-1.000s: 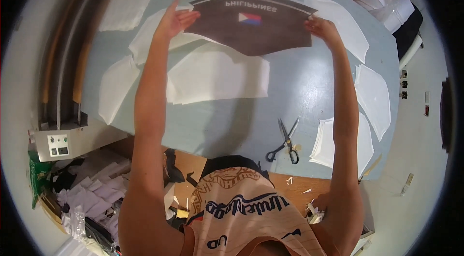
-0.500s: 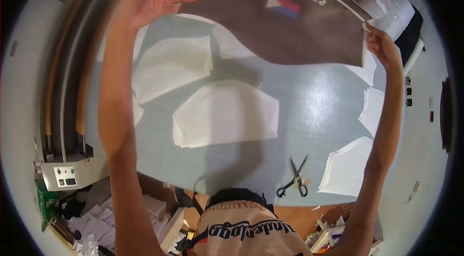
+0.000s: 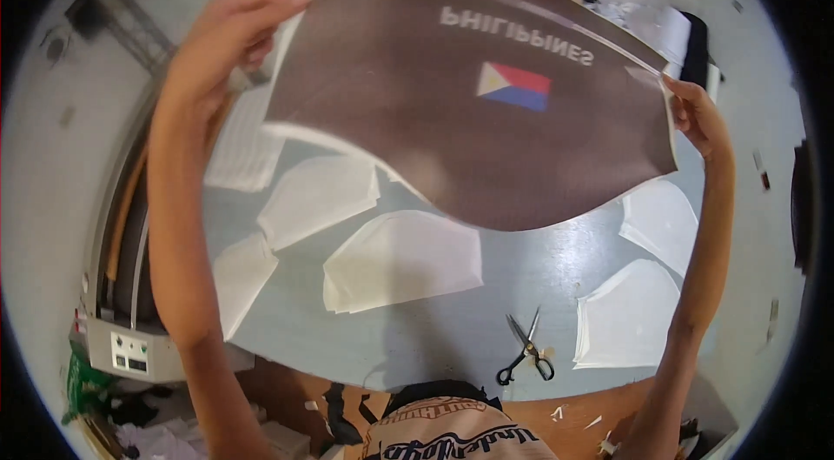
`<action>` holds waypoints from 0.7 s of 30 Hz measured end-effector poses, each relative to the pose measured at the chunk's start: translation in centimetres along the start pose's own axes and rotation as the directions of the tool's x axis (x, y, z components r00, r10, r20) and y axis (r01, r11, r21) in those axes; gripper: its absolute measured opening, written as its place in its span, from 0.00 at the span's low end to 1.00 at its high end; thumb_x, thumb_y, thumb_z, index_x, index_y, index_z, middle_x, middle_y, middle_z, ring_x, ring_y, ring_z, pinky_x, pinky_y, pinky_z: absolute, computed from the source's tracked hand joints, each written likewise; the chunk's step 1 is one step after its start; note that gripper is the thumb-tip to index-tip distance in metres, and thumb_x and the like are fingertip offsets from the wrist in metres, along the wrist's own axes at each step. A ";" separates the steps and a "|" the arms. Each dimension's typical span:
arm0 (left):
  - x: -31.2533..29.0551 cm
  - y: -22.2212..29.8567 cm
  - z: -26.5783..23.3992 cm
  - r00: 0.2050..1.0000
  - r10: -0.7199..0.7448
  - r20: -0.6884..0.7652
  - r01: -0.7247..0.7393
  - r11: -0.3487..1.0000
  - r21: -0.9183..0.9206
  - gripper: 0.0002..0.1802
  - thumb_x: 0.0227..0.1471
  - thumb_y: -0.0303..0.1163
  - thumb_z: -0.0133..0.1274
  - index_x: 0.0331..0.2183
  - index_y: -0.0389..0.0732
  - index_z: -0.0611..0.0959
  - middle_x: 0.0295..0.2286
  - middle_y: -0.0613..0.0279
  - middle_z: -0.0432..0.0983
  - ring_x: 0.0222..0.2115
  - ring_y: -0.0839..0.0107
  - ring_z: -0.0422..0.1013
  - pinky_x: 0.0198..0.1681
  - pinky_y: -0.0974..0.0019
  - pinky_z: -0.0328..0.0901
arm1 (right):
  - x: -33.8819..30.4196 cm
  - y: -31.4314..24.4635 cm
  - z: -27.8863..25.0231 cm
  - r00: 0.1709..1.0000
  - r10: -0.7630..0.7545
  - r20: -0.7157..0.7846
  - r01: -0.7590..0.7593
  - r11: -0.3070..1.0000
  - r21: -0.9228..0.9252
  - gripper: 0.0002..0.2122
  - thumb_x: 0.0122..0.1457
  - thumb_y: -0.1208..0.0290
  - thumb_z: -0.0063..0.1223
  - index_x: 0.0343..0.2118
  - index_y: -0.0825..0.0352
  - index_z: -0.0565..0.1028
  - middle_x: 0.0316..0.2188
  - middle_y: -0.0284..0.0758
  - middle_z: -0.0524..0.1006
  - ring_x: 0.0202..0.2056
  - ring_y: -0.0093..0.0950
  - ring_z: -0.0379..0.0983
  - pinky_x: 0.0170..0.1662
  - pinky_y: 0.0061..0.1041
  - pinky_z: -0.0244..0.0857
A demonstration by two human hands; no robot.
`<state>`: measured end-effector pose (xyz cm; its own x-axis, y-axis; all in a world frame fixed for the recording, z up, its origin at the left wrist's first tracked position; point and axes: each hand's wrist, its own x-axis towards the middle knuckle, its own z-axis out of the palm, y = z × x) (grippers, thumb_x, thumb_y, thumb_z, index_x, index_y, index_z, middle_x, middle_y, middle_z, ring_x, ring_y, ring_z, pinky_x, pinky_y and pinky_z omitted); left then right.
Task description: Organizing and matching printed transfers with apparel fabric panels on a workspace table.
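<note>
A large dark brown cut fabric panel hangs stretched out above the table, with a pale stripe, light lettering and a small flag print that face me upside down. My left hand pinches its left edge near the upper corner. At the right edge, my right hand grips the upper corner between thumb and fingers. Below the panel, a stack of white cut pieces lies mid-table. Black-handled scissors rest half open near the table's front edge, touched by neither hand.
More white piece stacks lie on the blue-grey table, at left and right. A long roller machine with a control box stands along the left. Clear plastic wrapping is heaped beyond the table. Scraps lie on the floor below.
My left hand, spread open before, has closed on the panel's left edge. The panel has come lower and nearer, its left end now fully in view. My right hand keeps its grip.
</note>
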<state>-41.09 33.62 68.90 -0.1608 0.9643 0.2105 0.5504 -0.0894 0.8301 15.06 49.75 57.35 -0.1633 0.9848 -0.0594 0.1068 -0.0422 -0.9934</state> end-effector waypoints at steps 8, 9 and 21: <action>-4.6 6.9 -2.2 1.000 0.003 0.019 -0.003 1.000 0.002 0.12 0.55 0.43 0.59 0.31 0.45 0.84 0.21 0.79 0.67 0.21 0.86 0.58 0.24 0.77 0.50 | -9.9 -5.5 -0.6 0.991 -0.120 -0.066 0.115 0.991 -0.070 0.20 0.61 0.59 0.58 0.14 0.57 0.68 0.09 0.23 0.66 0.10 0.13 0.58 0.19 0.14 0.55; -5.2 7.6 -2.4 1.000 0.012 0.022 -0.013 0.999 0.034 0.12 0.56 0.43 0.59 0.30 0.46 0.83 0.22 0.79 0.68 0.22 0.87 0.59 0.24 0.78 0.50 | -11.1 -5.8 -1.1 0.991 -0.115 -0.065 0.113 0.993 -0.043 0.20 0.61 0.59 0.59 0.14 0.57 0.68 0.09 0.23 0.66 0.10 0.13 0.59 0.19 0.14 0.56; -9.8 10.6 -2.8 0.973 0.216 0.076 -0.216 0.976 -0.013 0.10 0.60 0.42 0.54 0.30 0.48 0.80 0.25 0.81 0.70 0.29 0.89 0.65 0.29 0.78 0.57 | -26.7 -8.1 -2.3 0.957 -0.251 -0.143 0.239 0.966 -0.095 0.21 0.63 0.59 0.56 0.14 0.62 0.71 0.08 0.28 0.68 0.10 0.16 0.63 0.18 0.16 0.57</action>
<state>-36.01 22.54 77.05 0.0249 0.9384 0.3446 0.5616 -0.2983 0.7718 20.79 24.13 67.17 -0.0429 0.9775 0.2065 0.1571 0.2108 -0.9648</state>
